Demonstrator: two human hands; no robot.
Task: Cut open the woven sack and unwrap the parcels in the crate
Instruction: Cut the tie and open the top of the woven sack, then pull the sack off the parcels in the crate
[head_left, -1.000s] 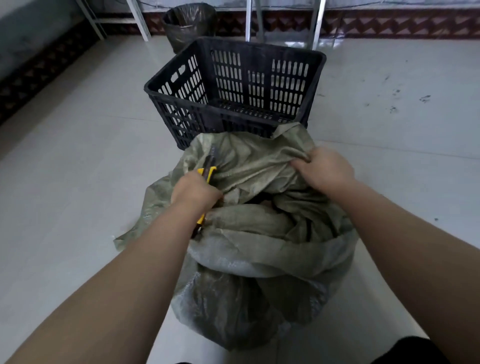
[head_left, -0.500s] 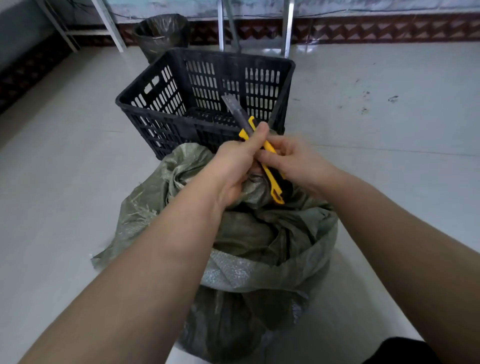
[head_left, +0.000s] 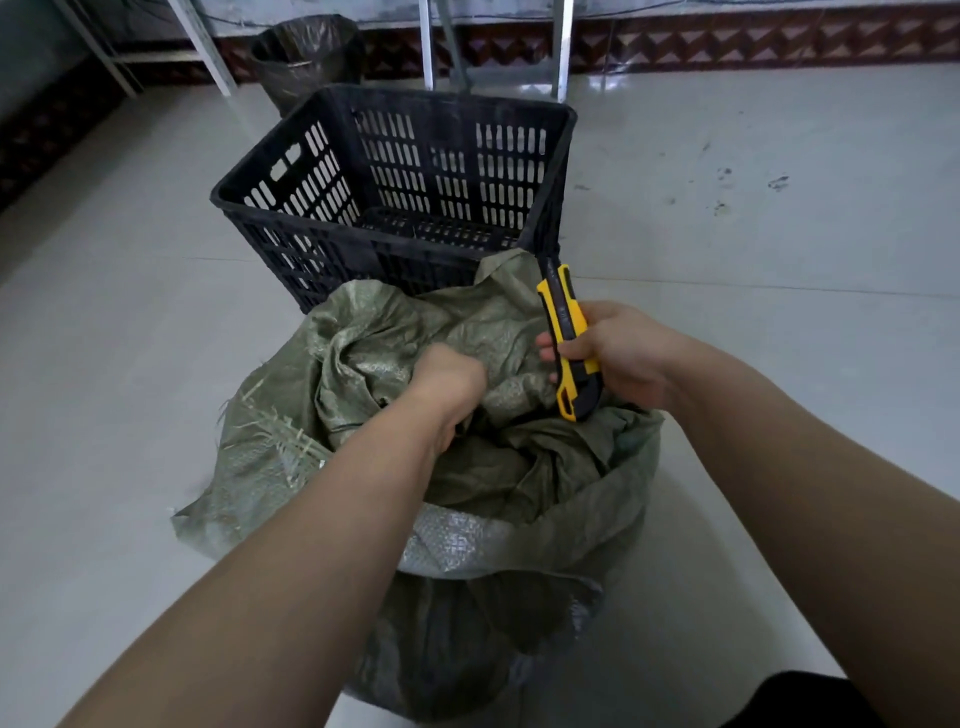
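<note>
Two hands work at the top of the green woven sack (head_left: 467, 467), which stands on the pale tiled floor (head_left: 104, 364) just in front of the black slatted crate (head_left: 395, 197), its upper fabric touching the crate's near wall. Half a second ago both hands met at the yellow utility knife above the sack's mouth; now they have parted. The right hand (head_left: 623, 358) alone holds the knife (head_left: 569, 343), fingers (head_left: 550, 348) wrapped closed round its yellow-and-black handle, the tip pointing up and away toward the crate's near right corner and the butt end hanging just over the sack's rim. Whether any blade is out cannot be told, as the tip is dark against the crate. The left hand (head_left: 449, 384) has dropped from the knife into the crumpled folds at the middle of the sack, its fingers closed in a fist on a bunch of the fabric. A second ago the knife sat in the left hand while the right gripped the cloth, so the roles have swapped. The sack's mouth sags open, frayed strands showing at its left edge. Only the crate's bare slatted floor can be seen inside it. A dark bin (head_left: 306, 57) stands behind the crate by the wall.
</note>
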